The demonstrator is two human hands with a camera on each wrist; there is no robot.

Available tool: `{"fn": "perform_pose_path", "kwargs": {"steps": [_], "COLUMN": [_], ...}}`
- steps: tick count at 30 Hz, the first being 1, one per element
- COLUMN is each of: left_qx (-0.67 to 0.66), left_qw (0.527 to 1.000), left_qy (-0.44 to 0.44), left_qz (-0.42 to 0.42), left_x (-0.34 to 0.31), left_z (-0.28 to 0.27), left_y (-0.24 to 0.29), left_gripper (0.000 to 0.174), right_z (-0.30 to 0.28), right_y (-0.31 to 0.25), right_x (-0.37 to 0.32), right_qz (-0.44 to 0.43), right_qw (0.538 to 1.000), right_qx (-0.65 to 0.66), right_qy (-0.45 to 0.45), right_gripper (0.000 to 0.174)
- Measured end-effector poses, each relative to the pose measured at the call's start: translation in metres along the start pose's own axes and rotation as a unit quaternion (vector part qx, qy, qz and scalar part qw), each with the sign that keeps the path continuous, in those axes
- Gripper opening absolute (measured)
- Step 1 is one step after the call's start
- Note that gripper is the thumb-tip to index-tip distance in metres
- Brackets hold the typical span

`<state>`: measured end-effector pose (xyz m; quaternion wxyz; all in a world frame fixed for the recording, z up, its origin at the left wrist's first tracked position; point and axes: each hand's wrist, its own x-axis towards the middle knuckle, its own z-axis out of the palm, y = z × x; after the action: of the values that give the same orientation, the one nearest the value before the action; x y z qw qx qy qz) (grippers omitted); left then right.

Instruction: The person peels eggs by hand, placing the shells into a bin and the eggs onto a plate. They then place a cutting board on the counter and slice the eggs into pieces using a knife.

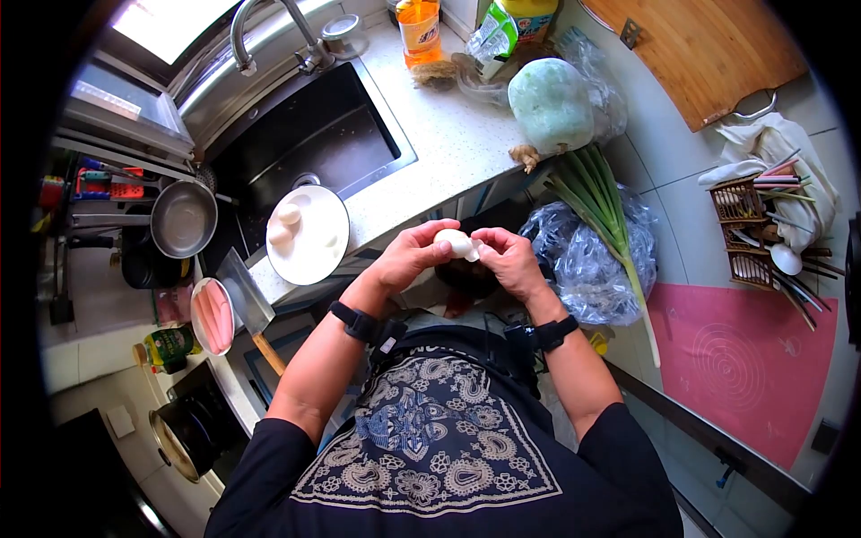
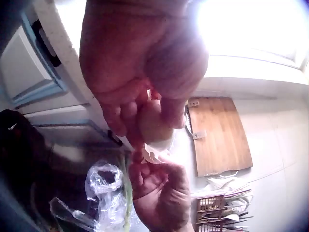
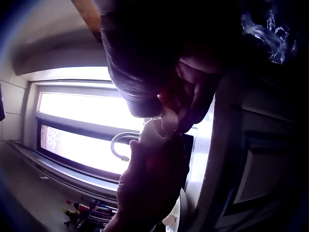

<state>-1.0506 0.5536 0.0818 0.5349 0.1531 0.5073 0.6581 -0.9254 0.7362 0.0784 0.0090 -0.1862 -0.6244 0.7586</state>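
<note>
Egg [image 1: 453, 241], long axis roughly sideways, one end toward left hand [image 1: 406, 257], whose fingers grip it, other end toward right hand [image 1: 514, 264], whose fingers pinch shell [image 1: 473, 255].

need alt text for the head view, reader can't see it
A person's left hand holds an egg while the right hand pinches a bit of its shell. On the picture's left, a white plate with more eggs sits at a dark sink's edge; on the right, a long leek-like stalk lies across crumpled plastic.
</note>
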Motion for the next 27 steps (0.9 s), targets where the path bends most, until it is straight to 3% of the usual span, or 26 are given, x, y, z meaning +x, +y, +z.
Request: {"fn": "perform_pose_path", "kwargs": {"steps": [7, 10, 16, 19, 23, 24, 27], "left_qx": [-0.026, -0.108, -0.116, -0.006, 0.061, 0.126, 0.129], "left_qw": [0.999, 0.994, 0.993, 0.999, 0.997, 0.989, 0.986], "left_qy": [0.019, 0.01, 0.021, 0.039, 0.013, 0.031, 0.041], "left_qz": [-0.029, -0.025, -0.021, 0.037, 0.045, 0.067, 0.098], "left_x": [0.0, -0.001, -0.004, 0.006, 0.015, 0.016, 0.018], "left_z": [-0.003, -0.005, 0.002, -0.002, 0.0, 0.001, -0.002], "left_y": [-0.003, -0.005, 0.006, -0.008, -0.01, -0.011, -0.02], "left_gripper": [0.043, 0.043, 0.052, 0.054, 0.054, 0.053, 0.058], "right_z": [0.0, -0.001, 0.002, 0.009, 0.01, 0.01, -0.002], "right_y": [0.004, 0.005, 0.002, 0.003, -0.001, -0.001, 0.01], "right_x": [0.001, 0.003, 0.003, 0.005, 0.007, 0.006, 0.012], "right_qz": [0.05, 0.068, 0.121, 0.097, 0.099, 0.106, 0.127], "right_qw": [0.999, 0.997, 0.992, 0.995, 0.993, 0.993, 0.987], "right_qx": [0.012, 0.024, 0.04, 0.024, -0.036, -0.02, 0.032], "right_qy": [0.011, 0.019, 0.008, -0.021, -0.048, -0.053, -0.095], "right_gripper": [0.02, 0.021, 0.027, 0.03, 0.033, 0.033, 0.033]}}
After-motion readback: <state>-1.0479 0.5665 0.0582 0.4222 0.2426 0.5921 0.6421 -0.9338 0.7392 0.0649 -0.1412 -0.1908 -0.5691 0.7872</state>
